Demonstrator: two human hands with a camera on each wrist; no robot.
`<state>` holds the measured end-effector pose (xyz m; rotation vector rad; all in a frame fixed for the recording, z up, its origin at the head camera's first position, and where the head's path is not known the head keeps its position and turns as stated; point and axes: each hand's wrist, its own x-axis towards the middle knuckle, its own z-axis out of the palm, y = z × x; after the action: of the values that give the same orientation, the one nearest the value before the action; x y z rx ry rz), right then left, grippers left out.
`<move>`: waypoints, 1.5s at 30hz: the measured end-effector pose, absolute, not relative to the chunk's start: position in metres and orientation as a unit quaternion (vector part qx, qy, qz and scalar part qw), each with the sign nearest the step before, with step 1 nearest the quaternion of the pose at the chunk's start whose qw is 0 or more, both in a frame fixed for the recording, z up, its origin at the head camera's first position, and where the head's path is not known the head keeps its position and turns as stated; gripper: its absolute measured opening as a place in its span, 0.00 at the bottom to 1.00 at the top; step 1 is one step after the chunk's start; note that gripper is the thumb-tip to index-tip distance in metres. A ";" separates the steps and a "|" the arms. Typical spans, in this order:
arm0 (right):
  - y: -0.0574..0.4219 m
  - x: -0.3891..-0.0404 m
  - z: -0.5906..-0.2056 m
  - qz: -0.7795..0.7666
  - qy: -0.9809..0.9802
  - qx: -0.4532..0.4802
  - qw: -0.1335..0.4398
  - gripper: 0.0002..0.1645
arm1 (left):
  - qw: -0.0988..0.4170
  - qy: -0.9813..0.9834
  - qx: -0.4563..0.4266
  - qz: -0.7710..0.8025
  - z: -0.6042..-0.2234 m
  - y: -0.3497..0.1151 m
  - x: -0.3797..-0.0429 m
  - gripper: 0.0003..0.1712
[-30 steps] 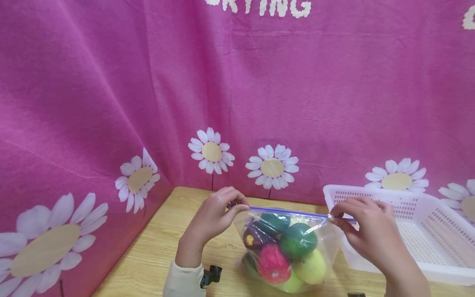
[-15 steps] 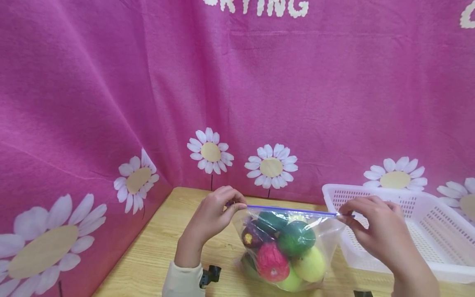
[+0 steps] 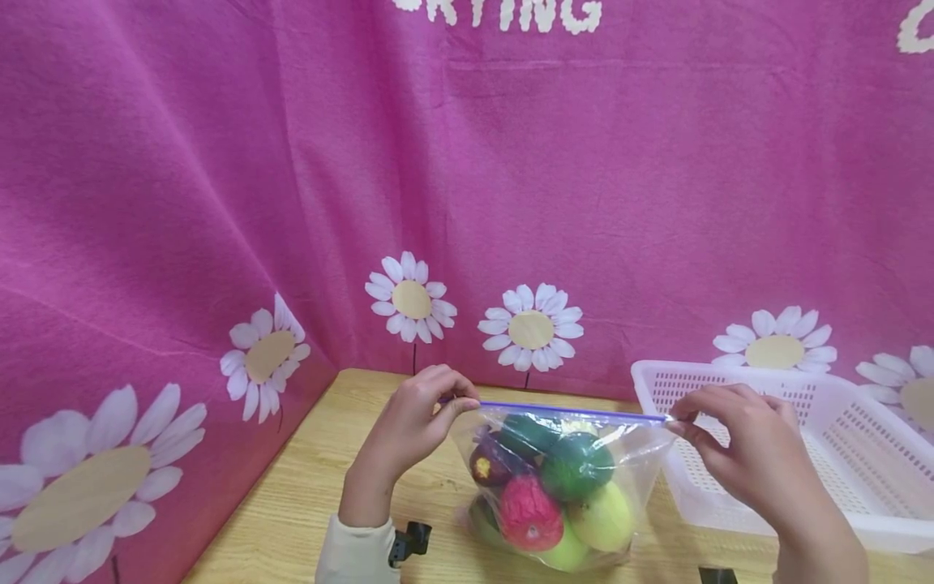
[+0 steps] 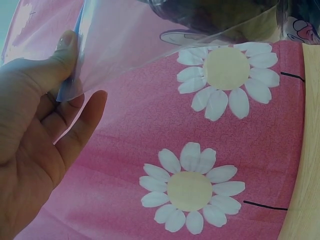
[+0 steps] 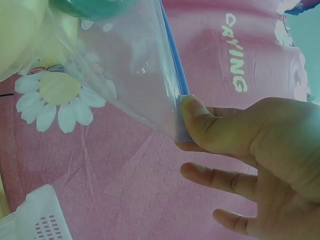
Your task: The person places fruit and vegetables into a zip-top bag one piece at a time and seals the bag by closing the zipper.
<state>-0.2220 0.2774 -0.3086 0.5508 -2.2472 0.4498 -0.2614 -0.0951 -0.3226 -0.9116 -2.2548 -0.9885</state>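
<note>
A clear zip bag [image 3: 645, 454] with a purple-blue zip strip [image 3: 569, 411] stands on the table, its top edge stretched taut. Inside, several fruits or vegetables show through the plastic: a red one [image 3: 531, 513], a round green one [image 3: 578, 466], a yellow-green one [image 3: 604, 517] and a dark purple one [image 3: 490, 464]. My left hand [image 3: 416, 422] pinches the bag's left top corner between thumb and fingers. At the strip's right end, my right hand [image 3: 751, 450] pinches the corner with thumb and index finger; in the right wrist view its other fingers [image 5: 220, 181] extend free.
A white perforated plastic basket [image 3: 861, 527] stands on the wooden table [image 3: 306, 487] at the right, partly behind my right hand. A pink cloth [image 3: 584, 162] printed with daisies hangs behind and to the left. A black wrist mount [image 3: 412, 542] sits by the left sleeve.
My right hand has moved right along the zip strip to its end; the strip no longer sticks out past it. My left hand keeps its pinch. The bag sits slightly further left in view.
</note>
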 end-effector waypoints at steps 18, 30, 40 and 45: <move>0.274 -0.230 -0.310 0.156 -0.891 0.222 0.365 0.15 | 0.255 -0.835 -0.325 -0.363 -0.323 -0.095 -0.263 0.06; 0.284 -0.230 -0.315 0.206 -0.912 0.219 0.279 0.10 | 0.107 -0.881 -0.263 -0.379 -0.326 -0.110 -0.264 0.21; 0.305 -0.225 -0.330 0.211 -0.951 0.208 0.088 0.25 | -0.125 -0.893 -0.228 -0.367 -0.339 -0.105 -0.263 0.50; 0.300 -0.223 -0.338 0.216 -0.929 0.300 0.030 0.30 | -0.225 -0.849 -0.246 -0.410 -0.343 -0.089 -0.259 0.49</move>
<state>-0.2231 0.2999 -0.3381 0.9251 -2.8625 0.6673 -0.2593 -0.0894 -0.3431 -0.9082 -3.1328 -1.5121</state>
